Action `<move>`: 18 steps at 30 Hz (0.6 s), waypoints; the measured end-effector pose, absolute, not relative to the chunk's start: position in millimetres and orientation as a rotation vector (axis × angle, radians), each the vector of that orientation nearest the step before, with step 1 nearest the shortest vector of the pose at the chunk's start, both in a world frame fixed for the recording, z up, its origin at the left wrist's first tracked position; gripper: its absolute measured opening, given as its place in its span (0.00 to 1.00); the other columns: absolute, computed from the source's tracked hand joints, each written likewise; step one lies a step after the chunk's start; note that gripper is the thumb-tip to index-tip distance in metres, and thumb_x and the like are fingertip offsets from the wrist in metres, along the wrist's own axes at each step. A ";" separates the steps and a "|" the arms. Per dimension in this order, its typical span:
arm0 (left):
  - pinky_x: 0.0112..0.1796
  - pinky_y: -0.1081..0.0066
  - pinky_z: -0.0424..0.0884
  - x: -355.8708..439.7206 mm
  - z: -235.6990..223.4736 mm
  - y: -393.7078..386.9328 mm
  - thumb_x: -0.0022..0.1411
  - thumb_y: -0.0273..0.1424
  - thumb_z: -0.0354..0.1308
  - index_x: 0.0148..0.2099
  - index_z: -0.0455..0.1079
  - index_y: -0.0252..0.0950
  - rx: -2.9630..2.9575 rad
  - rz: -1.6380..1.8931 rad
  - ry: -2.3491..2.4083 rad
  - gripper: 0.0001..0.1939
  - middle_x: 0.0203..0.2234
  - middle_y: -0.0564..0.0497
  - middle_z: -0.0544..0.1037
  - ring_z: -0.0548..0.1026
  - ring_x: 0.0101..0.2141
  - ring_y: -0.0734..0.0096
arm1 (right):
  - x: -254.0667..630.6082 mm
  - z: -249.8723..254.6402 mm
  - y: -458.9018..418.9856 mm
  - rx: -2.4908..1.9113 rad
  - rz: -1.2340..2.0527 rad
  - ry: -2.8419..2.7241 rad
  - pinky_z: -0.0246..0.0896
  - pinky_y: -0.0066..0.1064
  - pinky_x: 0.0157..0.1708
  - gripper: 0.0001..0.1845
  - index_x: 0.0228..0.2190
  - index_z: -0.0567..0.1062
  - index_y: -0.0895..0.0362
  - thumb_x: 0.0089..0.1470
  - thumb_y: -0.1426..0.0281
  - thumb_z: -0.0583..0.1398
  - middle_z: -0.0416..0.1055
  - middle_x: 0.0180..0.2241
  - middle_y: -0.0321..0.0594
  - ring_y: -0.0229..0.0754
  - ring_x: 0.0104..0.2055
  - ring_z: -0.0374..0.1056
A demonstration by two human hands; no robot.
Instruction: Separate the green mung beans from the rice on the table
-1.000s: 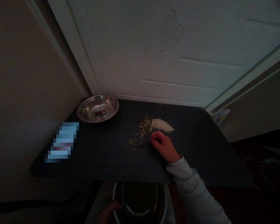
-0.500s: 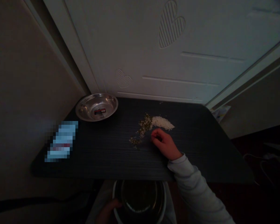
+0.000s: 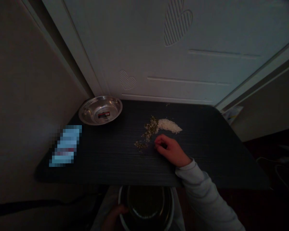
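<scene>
My right hand is over the dark table, thumb and fingertips pinched together. Whatever they may hold is too small to make out. Just beyond it lies a pile of white, rice-like grains. To that pile's left, small green beans mixed with white grains are spread, and a smaller mixed patch lies nearer the front edge. My left hand grips the left rim of a dark round bowl with a pale rim, resting on my lap below the table edge. The thumb shows over the rim; the other fingers are hidden.
A shiny metal basin with a dark label inside stands at the table's back left. A blurred-out, pale blue object lies at the left edge. Behind the table rises a white panel with heart patterns.
My right hand has shifted very slightly toward the front edge, still pinched. The view has moved a little; the grains, basin and left hand look the same.
</scene>
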State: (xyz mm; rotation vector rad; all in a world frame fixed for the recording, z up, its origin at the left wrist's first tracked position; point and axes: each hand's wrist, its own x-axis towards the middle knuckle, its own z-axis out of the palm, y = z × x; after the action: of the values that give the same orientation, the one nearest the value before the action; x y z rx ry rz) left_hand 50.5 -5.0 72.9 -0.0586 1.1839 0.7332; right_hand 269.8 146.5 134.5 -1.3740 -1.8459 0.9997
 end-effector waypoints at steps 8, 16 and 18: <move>0.45 0.58 0.65 49.9 62.9 -7.4 0.37 0.25 0.59 0.19 0.76 0.35 -0.046 0.740 1.184 0.05 0.22 0.45 0.82 0.75 0.43 0.45 | 270.3 138.7 146.0 -1.420 0.997 -2.053 0.54 0.32 0.37 0.05 0.29 0.68 0.55 0.46 0.74 0.57 0.72 0.24 0.30 0.36 0.29 0.66; 0.45 0.56 0.65 49.0 60.1 -8.8 0.36 0.25 0.60 0.18 0.75 0.37 -0.045 0.735 1.200 0.04 0.21 0.47 0.82 0.76 0.41 0.45 | 271.6 137.7 143.3 -1.391 0.980 -2.114 0.52 0.33 0.39 0.04 0.29 0.68 0.54 0.47 0.73 0.58 0.74 0.24 0.29 0.37 0.29 0.67; 0.45 0.56 0.65 50.6 64.7 -8.4 0.36 0.25 0.59 0.17 0.75 0.37 -0.045 0.724 1.208 0.04 0.18 0.47 0.81 0.76 0.41 0.45 | 271.5 137.7 142.9 -1.379 0.982 -2.126 0.52 0.33 0.40 0.04 0.30 0.68 0.54 0.47 0.73 0.58 0.74 0.24 0.30 0.37 0.29 0.67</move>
State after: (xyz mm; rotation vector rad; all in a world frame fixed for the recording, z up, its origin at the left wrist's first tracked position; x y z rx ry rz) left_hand 50.6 -8.4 64.7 -0.0452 1.2080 0.7237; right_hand 271.5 142.9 137.7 -1.3787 -2.1257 0.9820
